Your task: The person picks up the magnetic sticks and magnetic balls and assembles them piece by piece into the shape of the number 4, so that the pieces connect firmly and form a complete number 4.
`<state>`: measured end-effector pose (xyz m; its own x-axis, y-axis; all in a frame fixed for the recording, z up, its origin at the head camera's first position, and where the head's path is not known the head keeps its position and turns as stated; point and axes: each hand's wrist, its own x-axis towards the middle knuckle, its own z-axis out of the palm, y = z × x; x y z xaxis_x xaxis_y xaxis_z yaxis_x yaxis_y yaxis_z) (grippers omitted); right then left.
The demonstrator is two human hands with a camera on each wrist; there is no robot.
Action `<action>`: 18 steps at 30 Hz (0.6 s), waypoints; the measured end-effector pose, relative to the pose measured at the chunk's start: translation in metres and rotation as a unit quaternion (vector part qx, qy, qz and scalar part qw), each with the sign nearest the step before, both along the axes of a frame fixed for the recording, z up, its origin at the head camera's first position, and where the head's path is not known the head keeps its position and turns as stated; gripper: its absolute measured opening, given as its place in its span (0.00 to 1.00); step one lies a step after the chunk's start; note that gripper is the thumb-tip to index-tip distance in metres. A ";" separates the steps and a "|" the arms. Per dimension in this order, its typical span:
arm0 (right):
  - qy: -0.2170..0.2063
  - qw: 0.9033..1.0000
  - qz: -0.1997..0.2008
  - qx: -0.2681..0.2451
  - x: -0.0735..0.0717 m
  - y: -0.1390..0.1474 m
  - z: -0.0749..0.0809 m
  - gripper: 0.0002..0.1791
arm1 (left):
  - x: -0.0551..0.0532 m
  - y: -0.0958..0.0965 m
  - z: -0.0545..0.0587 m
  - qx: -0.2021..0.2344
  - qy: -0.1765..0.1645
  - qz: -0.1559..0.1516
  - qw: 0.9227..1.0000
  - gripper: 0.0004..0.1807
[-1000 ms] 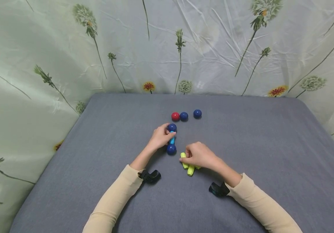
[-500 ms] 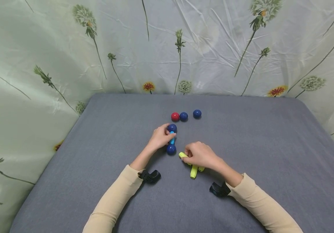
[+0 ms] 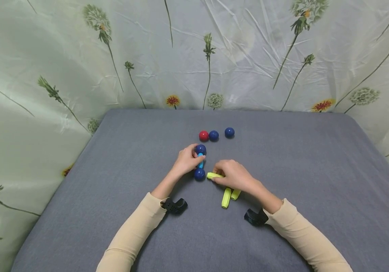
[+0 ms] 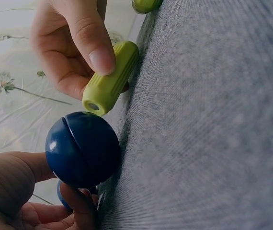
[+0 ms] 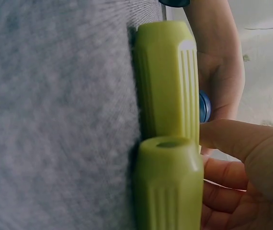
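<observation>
My left hand (image 3: 185, 161) grips a light-blue magnetic rod (image 3: 200, 163) between thumb and fingers. A dark blue ball (image 3: 200, 149) sits at its far end and another dark blue ball (image 3: 199, 174) at its near end. My right hand (image 3: 234, 175) pinches a yellow-green ribbed rod (image 3: 213, 175), whose free end points left at the near ball. In the left wrist view that rod's end (image 4: 94, 106) meets the ball's outline (image 4: 83, 149); I cannot tell whether they touch. Two more yellow-green rods (image 3: 226, 198) (image 3: 236, 194) lie just below my right hand.
Farther back on the grey cloth-covered table (image 3: 282, 151) lie a red ball (image 3: 203, 136), a blue ball (image 3: 213, 135) beside it, and another blue ball (image 3: 229, 132) slightly apart on the right. A flower-patterned curtain (image 3: 248, 56) hangs behind the table.
My right hand has taken one yellow-green rod up and away from the other two, turning it from steep to nearly level, toward the near blue ball. My left hand stays in place.
</observation>
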<state>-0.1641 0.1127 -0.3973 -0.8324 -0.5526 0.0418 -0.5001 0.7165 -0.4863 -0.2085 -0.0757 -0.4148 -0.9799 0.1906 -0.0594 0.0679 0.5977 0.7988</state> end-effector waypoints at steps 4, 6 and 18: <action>-0.003 1.000 -0.002 0.004 -0.001 -0.001 0.001 0.07 | 0.001 0.001 0.001 -0.003 -0.002 0.003 1.000 0.32; -0.001 1.000 -0.003 0.010 0.000 -0.003 0.002 0.07 | 0.001 0.001 0.002 -0.005 -0.001 0.005 1.000 0.32; 0.017 0.999 0.003 0.028 0.003 -0.005 0.005 0.07 | 0.003 0.001 0.000 -0.013 0.020 0.007 1.000 0.32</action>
<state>-0.1611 0.1074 -0.3927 -0.8280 -0.5593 0.0390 -0.5196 0.7393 -0.4284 -0.2056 -0.0742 -0.4145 -0.9842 0.1752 -0.0249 0.0904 0.6189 0.7802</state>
